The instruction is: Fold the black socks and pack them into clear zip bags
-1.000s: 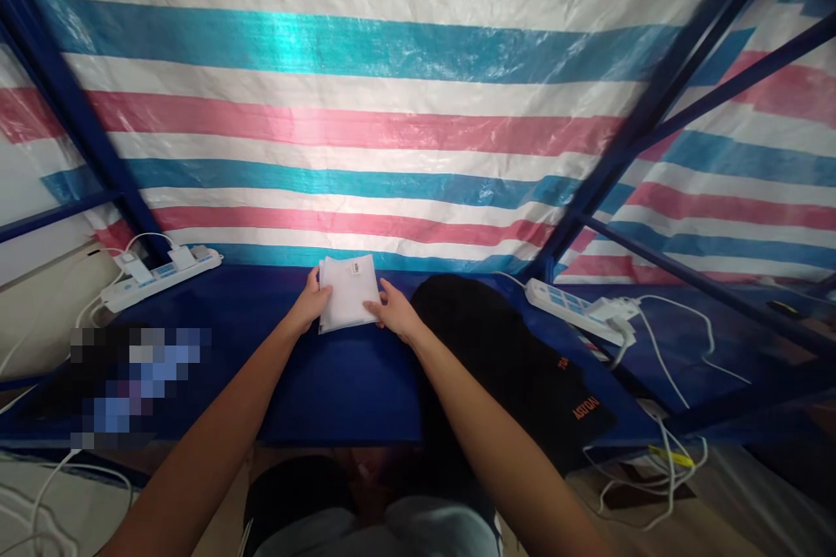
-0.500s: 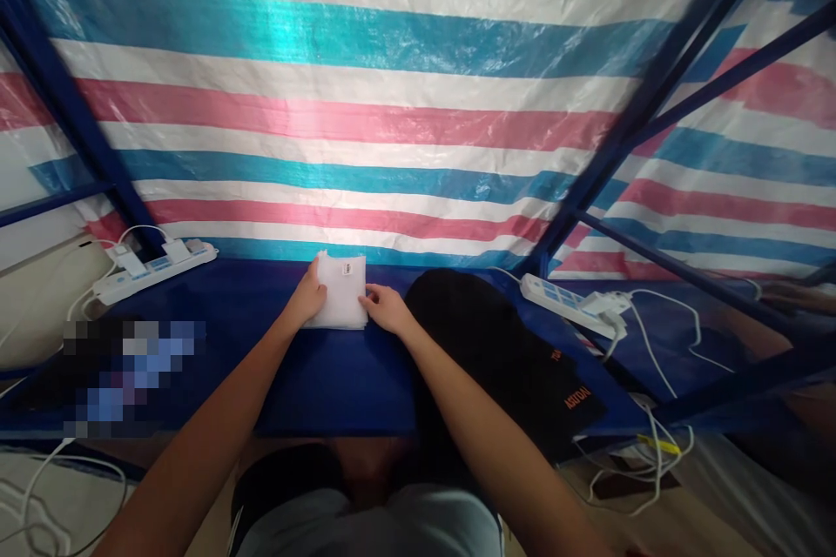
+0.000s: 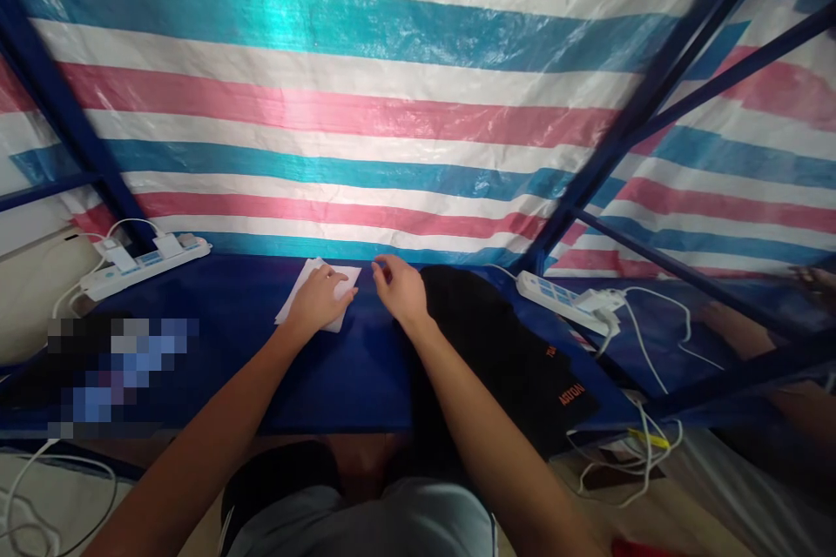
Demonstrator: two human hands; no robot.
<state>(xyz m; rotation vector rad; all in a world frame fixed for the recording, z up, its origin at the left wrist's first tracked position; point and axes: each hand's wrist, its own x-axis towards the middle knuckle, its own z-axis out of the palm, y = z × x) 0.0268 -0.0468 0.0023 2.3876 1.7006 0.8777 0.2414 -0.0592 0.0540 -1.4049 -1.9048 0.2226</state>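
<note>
Left hand (image 3: 321, 296), fingers loosely spread, rests on white stack (image 3: 299, 285) near tabletop's (image 3: 340, 392) far edge; right hand (image 3: 401, 287) half-curled, seemingly empty, alongside; stack's down, edges uneven.

A blue table (image 3: 333, 392) with a smooth top bears several things. A white packet (image 3: 295, 291) lies near the back edge, just left of the middle. To its right, an orange-lettered black cloth (image 3: 483, 348) spreads toward the front edge. A white power strip (image 3: 147, 261) sits at the back left, a second power strip (image 3: 555, 298) at the right. A blurred-out object (image 3: 127, 374) lies at the left.
</note>
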